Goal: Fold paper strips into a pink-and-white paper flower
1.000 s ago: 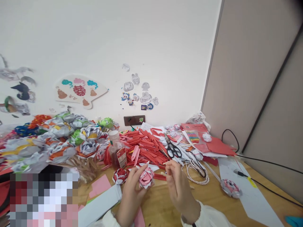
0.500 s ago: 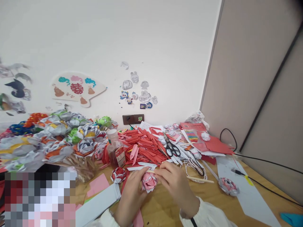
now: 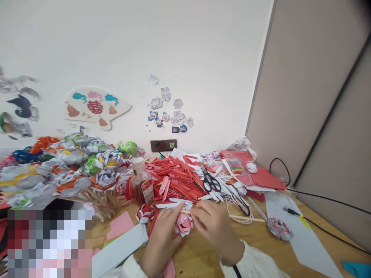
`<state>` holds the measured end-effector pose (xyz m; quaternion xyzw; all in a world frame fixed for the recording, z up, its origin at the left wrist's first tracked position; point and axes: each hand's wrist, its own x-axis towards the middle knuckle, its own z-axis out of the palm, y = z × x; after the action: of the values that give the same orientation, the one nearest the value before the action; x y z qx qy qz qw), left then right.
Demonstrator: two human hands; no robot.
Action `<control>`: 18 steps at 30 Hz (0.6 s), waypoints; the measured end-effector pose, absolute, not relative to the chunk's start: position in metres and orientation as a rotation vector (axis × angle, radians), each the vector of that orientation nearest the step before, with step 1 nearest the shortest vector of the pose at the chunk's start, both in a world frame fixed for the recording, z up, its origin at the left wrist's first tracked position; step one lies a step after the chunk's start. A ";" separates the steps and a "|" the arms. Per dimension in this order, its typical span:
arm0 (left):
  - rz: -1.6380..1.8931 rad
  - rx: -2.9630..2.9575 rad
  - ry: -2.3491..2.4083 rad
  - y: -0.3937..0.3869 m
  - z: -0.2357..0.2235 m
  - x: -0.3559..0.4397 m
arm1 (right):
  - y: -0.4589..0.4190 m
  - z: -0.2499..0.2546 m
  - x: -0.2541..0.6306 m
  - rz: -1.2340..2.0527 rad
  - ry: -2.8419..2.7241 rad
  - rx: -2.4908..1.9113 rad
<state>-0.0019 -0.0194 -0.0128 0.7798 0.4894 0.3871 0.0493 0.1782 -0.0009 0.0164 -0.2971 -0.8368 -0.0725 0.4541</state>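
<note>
Low on the wooden table (image 3: 261, 247), both my hands close around a pink and white folded paper rose (image 3: 184, 224). My left hand (image 3: 164, 235) grips it from the left with the thumb up along its side. My right hand (image 3: 213, 227) pinches its right side with bent fingers. A thin wooden stick (image 3: 246, 218) lies just right of my right hand and seems to run under it toward the rose. A second small red and white paper rose (image 3: 145, 213) lies on the table to the left.
A heap of red paper strips (image 3: 174, 177) with black scissors (image 3: 209, 180) lies behind the hands. A small bottle (image 3: 142, 181), a pearl string (image 3: 237, 206), another rose (image 3: 277, 227) on a stick, many paper flowers (image 3: 72, 166) at left, cables (image 3: 324, 227) at right.
My hands lowered toward the table and came together. My right hand moved left from free air onto the rose's right side, and the rose dropped lower.
</note>
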 end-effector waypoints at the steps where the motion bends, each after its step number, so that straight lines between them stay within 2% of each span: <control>1: 1.178 2.375 1.486 -0.019 -0.014 -0.002 | -0.001 0.015 0.177 -0.173 -2.055 -0.744; 13: 1.199 2.385 1.481 -0.022 -0.014 -0.003 | -0.001 0.014 0.176 -0.229 -2.114 -0.714; 18: 1.227 2.437 1.468 -0.020 -0.018 -0.003 | 0.004 0.010 0.177 -0.141 -2.129 -0.681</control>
<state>-0.0034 -0.0205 -0.0184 0.7864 0.4736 0.3960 0.0217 0.1770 0.0041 0.0102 -0.2738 -0.8554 -0.0568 0.4359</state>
